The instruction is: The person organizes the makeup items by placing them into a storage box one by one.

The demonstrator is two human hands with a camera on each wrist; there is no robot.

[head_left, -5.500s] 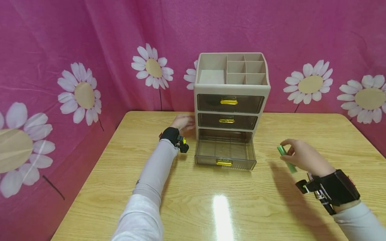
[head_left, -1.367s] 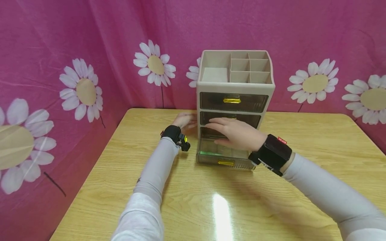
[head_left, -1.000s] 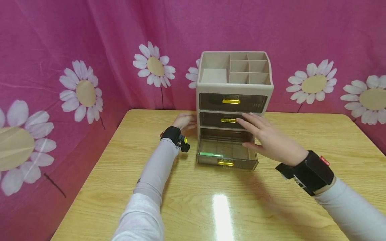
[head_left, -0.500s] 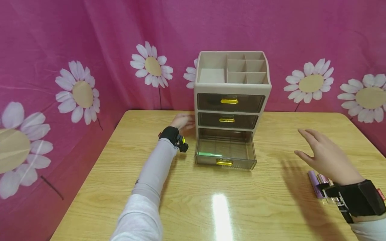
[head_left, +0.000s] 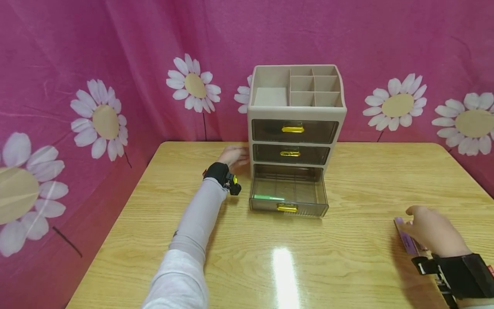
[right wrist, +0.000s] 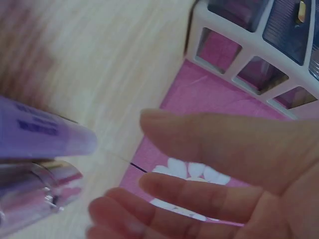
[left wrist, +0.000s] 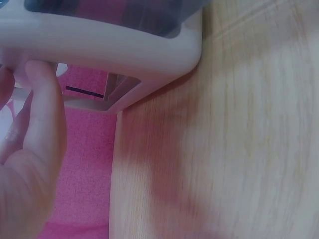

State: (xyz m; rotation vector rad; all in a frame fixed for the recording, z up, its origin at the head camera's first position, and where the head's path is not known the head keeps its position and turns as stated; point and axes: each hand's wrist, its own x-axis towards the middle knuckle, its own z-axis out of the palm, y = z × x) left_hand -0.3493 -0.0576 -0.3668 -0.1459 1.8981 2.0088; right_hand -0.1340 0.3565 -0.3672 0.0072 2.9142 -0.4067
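Observation:
A beige desktop drawer organizer (head_left: 297,113) stands on the table, its bottom drawer (head_left: 287,209) pulled out. Inside that drawer lies a slim green tube (head_left: 269,198). My left hand (head_left: 234,156) touches the organizer's left side; the left wrist view shows fairly straight fingers (left wrist: 45,109) against the frame beside an opening. At the right, my right hand (head_left: 434,231) hovers over a purple tube (head_left: 406,240) with dark lettering. In the right wrist view its thumb and fingers are apart with nothing between them. Next to the purple tube lies a shiny pink-and-silver tube (right wrist: 40,194).
The wooden table (head_left: 347,257) reaches back to a pink curtain (head_left: 216,34) with white daisies. Two upper drawers with gold handles (head_left: 293,129) are closed. Divided compartments (head_left: 314,86) form the organizer's top.
My right hand held the green tube earlier; the tube now lies in the bottom drawer. The hand has since moved right and down to the purple tube. My left hand stays put.

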